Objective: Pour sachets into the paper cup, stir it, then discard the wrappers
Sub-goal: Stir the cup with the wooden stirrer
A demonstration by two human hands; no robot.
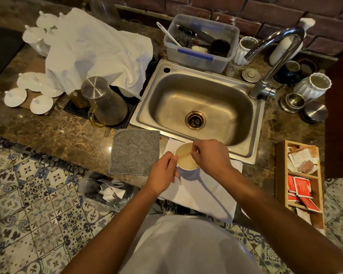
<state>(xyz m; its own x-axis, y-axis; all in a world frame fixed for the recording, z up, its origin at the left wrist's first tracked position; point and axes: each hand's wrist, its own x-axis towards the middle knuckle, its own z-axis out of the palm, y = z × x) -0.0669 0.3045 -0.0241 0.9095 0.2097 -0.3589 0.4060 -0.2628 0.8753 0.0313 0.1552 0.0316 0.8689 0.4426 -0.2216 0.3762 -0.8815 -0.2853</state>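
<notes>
A white paper cup (183, 153) holding pale brown liquid stands on a white napkin (204, 194) at the counter's front edge, just below the sink. My left hand (163, 172) wraps around the cup's left side. Over the cup's right rim, my right hand (208, 156) pinches a thin stirrer (188, 155) whose lower end dips into the liquid. Red sachets (301, 187) and brown and white sachets (303, 161) lie in a wooden organizer (281, 175) to the right. Crumpled wrappers (110, 189) sit in a bin lined with a clear bag, on the floor left of me.
A grey cloth (134, 151) lies left of the cup. Behind it are the steel sink (198, 107) and tap (273, 56). A metal jug (104, 101), a white towel (99, 50) and white lids sit at the left; a plastic tub (201, 42) and white cups stand at the back.
</notes>
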